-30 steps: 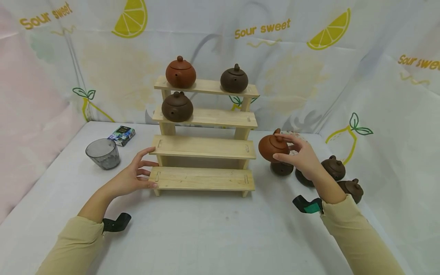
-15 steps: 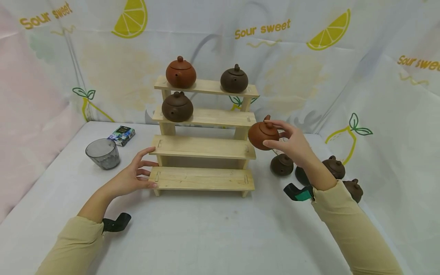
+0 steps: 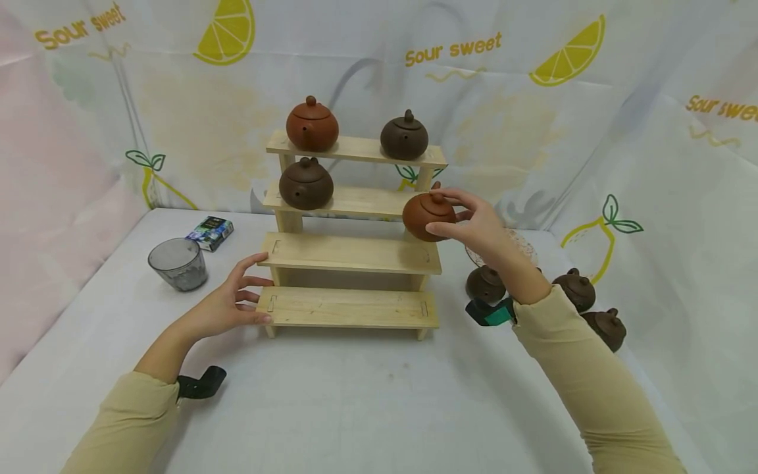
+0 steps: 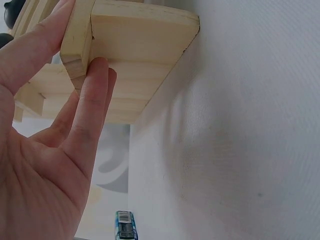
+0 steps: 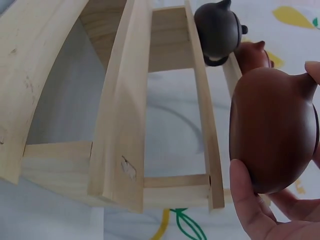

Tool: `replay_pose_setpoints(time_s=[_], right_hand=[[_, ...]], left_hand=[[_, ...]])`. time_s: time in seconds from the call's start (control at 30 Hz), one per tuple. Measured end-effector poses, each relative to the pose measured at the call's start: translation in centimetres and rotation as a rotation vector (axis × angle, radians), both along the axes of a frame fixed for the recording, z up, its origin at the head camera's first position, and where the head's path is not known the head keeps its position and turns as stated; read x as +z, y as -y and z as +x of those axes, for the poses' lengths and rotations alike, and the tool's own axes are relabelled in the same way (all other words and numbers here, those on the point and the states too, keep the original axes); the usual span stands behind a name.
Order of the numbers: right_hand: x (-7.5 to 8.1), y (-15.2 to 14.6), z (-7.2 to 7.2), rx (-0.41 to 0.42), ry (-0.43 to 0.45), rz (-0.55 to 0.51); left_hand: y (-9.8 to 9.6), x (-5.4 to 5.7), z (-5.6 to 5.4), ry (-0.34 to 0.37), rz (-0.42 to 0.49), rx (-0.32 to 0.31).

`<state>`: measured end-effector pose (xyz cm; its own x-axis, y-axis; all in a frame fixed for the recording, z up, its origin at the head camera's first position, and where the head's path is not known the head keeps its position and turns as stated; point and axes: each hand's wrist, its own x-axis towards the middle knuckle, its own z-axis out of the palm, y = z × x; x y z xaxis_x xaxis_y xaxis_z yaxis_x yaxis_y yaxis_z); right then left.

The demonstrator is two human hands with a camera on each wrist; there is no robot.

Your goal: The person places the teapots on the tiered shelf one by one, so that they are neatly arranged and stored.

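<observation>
My right hand (image 3: 480, 227) holds a reddish-brown clay teapot (image 3: 428, 217) by its lid knob and side, in front of the right end of the second shelf from the top. The right wrist view shows the teapot (image 5: 272, 130) tilted, with thumb and fingers around it. My left hand (image 3: 222, 306) grips the left side of a four-step wooden stand (image 3: 349, 253); thumb and fingers lie on either side of a board end in the left wrist view. A red teapot (image 3: 312, 125) and a dark teapot (image 3: 404, 138) sit on the top shelf, another dark teapot (image 3: 306, 184) on the second.
Several dark teapots (image 3: 605, 329) stand on the table at the right, partly behind my right arm. A round patterned piece (image 3: 521, 245) lies behind them. To the left are a grey glass cup (image 3: 177, 264) and a small blue box (image 3: 210, 234). A printed cloth hangs behind.
My right hand has carried the reddish-brown teapot left and upward, from above the dark teapots to the stand's right end. My left hand has stayed at the stand.
</observation>
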<state>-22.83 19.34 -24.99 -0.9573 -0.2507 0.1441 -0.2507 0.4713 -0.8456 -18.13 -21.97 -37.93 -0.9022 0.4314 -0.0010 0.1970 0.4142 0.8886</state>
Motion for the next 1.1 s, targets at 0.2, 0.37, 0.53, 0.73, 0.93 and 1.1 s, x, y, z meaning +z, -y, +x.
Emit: replay_pose_setpoints(time_s=[0.2, 0.37, 0.53, 0.73, 0.93, 1.1], right_hand=[[-0.1, 1.3, -1.0, 0.011, -0.014, -0.041], [0.0, 2.4, -1.9, 0.013, -0.023, -0.019], [0.2, 3.3, -2.8, 0.023, -0.017, -0.02], [0.2, 4.2, -3.8, 0.031, 0.001, -0.027], [0.1, 4.7, -4.4, 0.044, -0.015, -0.055], [0.1, 4.8, -4.5, 0.053, -0.019, -0.08]], left_hand=[[0.0, 0.0, 0.0, 0.006, 0.002, 0.001], [0.1, 0.0, 0.0, 0.002, 0.001, 0.002], [0.1, 0.0, 0.0, 0.005, 0.0, 0.003], [0.1, 0.0, 0.1, 0.01, 0.001, 0.004], [0.1, 0.0, 0.0, 0.011, 0.005, 0.002], [0.1, 0.0, 0.1, 0.005, -0.001, 0.005]])
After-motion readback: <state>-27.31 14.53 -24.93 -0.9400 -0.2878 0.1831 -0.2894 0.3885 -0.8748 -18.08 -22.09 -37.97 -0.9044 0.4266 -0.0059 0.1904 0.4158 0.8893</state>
